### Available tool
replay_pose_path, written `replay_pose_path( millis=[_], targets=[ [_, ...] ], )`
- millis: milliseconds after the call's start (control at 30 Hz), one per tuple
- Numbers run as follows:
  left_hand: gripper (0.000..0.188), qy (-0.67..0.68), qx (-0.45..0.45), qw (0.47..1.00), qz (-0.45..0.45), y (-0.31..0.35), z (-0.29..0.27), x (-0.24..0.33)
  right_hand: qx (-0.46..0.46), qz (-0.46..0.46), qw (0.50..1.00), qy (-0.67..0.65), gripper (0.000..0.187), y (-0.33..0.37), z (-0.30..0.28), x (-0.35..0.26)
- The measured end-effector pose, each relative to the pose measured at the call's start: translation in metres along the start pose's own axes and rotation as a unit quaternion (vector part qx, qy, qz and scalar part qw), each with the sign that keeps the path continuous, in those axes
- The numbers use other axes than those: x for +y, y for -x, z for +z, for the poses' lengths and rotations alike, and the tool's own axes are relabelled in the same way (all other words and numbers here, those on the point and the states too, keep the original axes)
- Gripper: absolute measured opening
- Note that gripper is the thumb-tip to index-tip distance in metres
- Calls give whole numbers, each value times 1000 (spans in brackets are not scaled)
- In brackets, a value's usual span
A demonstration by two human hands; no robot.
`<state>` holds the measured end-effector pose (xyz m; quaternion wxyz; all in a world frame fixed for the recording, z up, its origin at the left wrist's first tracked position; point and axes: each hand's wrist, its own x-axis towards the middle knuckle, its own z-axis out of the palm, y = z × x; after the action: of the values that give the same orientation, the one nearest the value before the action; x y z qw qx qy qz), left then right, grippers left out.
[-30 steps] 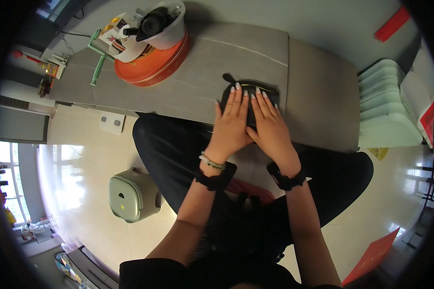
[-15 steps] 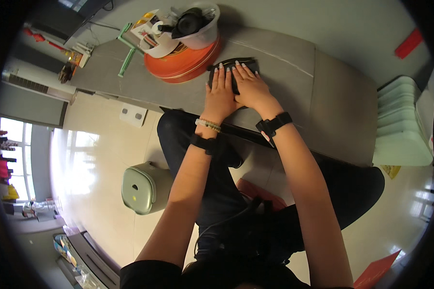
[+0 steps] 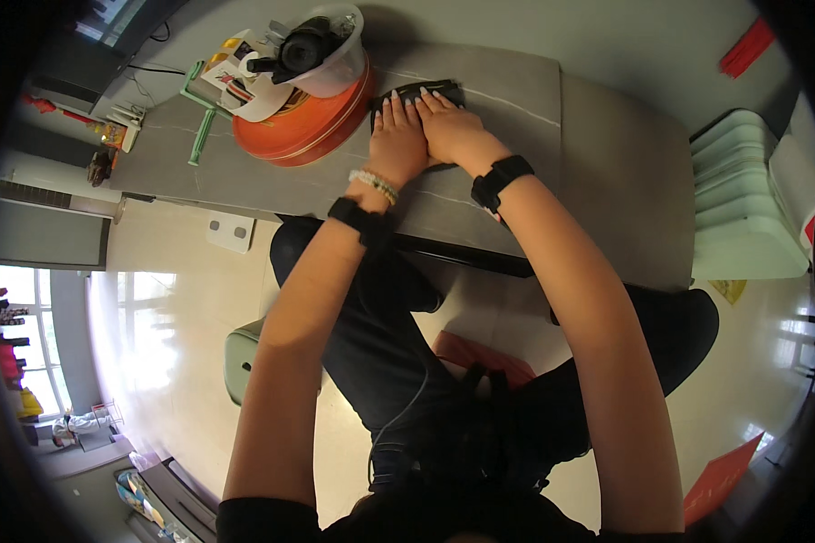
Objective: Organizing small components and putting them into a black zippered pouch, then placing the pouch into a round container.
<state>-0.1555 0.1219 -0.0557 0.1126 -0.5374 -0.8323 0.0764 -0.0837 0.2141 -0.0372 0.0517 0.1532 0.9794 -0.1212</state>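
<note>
On the grey stone-look tabletop (image 3: 507,195), a flat black piece that looks like folded cloth (image 3: 411,90) lies under both my hands. My left hand (image 3: 397,143) rests palm down on its left part, fingers stretched forward. Beside it and touching it, my right hand (image 3: 455,128) lies flat on the right part, fingers also straight. Most of the black piece is covered by the hands; its far edge shows past the fingertips. Just left of it sits a round orange tin (image 3: 294,136).
On the tin stand a clear tub (image 3: 346,68) with black items and a white container (image 3: 267,100). A green T-shaped tool (image 3: 201,136) lies left. Stacked pale green stools (image 3: 743,208) stand right. A green bin (image 3: 240,366) and white scale (image 3: 230,233) are on the floor.
Both hands and the black piece have slid a little farther from the table's near edge. The whole view has shifted slightly, and my left forearm now covers more of the green bin.
</note>
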Motion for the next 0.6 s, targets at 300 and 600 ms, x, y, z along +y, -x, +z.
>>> replay_pose_path(
  millis=[300,600],
  targets=[
    [73,36,-82,996,6,-70,14,-5,-29,13,999,30,95,-45,-11,44],
    [93,36,-96,994,-32,-100,8,-13,4,22,1000,1,78,-71,-18,63]
  ],
)
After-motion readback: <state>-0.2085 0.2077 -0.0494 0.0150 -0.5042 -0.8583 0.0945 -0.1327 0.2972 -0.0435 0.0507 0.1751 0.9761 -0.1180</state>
